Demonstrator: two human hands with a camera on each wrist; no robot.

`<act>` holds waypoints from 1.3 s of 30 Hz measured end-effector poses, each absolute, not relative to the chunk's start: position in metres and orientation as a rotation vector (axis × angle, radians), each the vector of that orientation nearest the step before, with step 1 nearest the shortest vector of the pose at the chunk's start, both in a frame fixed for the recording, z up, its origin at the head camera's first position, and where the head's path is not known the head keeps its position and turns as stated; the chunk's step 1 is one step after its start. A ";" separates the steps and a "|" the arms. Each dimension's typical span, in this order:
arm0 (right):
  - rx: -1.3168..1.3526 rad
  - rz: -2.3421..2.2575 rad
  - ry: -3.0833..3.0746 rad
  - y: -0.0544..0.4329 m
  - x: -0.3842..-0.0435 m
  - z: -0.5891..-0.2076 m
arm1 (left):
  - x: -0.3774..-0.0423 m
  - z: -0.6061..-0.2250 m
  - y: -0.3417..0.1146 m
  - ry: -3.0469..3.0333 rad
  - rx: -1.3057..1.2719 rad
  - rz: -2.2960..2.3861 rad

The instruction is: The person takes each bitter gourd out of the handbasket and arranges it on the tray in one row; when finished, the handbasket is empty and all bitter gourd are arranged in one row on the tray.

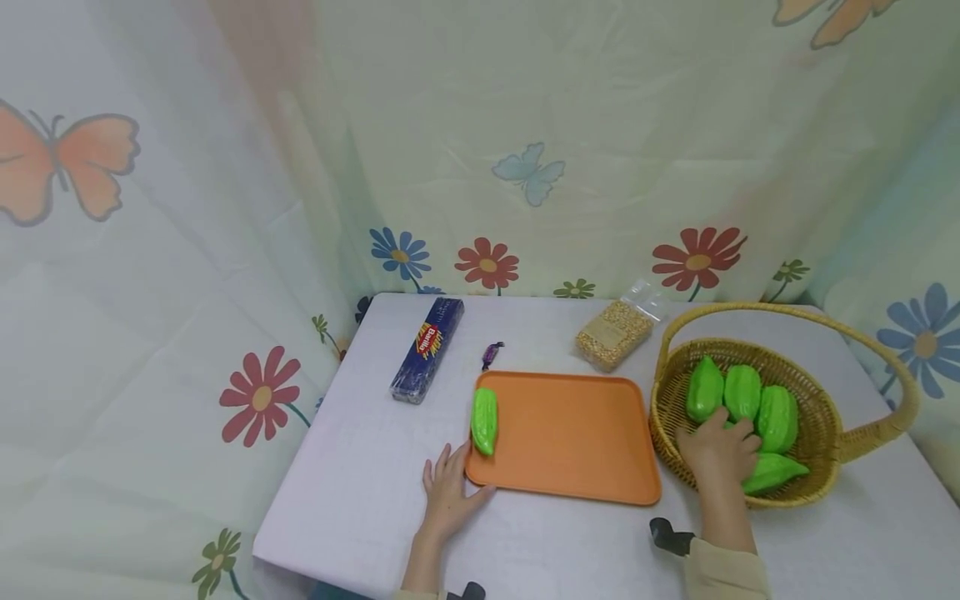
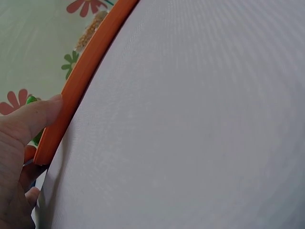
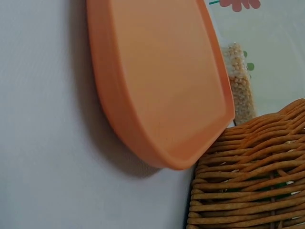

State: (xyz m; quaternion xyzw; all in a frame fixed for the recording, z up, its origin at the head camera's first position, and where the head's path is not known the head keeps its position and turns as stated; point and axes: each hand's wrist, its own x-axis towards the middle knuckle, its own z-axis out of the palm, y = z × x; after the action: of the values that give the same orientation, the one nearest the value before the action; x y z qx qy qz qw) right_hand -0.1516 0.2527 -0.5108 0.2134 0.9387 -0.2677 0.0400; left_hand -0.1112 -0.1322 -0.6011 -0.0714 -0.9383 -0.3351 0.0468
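My left hand (image 1: 447,498) is at the near left corner of an orange tray (image 1: 570,433). Its thumb touches the front rim and its fingers, fairly straight, lie along the left side. On the tray's left edge lies one green ridged starfruit (image 1: 484,421), apparently artificial. To the right, my right hand (image 1: 718,450) reaches into a wicker basket (image 1: 832,467), fingers bent over a green starfruit (image 1: 728,425) that it mostly covers. Several more green starfruit (image 1: 777,417) lie around that hand. The right wrist view shows the tray and basket wall (image 3: 248,181), but not the hand.
A blue Barilla pasta box (image 1: 427,350) lies left of the tray. Behind the tray are a small purple wrapped candy (image 1: 491,355) and a clear bag of yellowish grains (image 1: 615,333). The basket's tall handle (image 1: 892,367) arches over its far right side.
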 end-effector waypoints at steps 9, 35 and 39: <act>0.679 -0.912 2.901 0.253 -0.151 -0.513 | -0.112 -0.602 -0.132 -2.869 -0.205 -1.016; 0.573 -1.048 2.909 0.253 -0.148 -0.513 | -0.109 -0.598 -0.133 -2.872 -0.216 -1.008; 0.563 -1.038 2.907 0.254 -0.149 -0.513 | -0.109 -0.599 -0.132 -2.869 -0.225 -1.003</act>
State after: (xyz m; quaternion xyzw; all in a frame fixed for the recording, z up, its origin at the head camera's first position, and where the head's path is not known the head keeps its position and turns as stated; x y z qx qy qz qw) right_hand -0.1492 0.2539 -0.5130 0.1795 0.9264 -0.3309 0.0017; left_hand -0.1090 -0.1324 -0.5987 -0.0736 -0.9404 -0.3288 0.0469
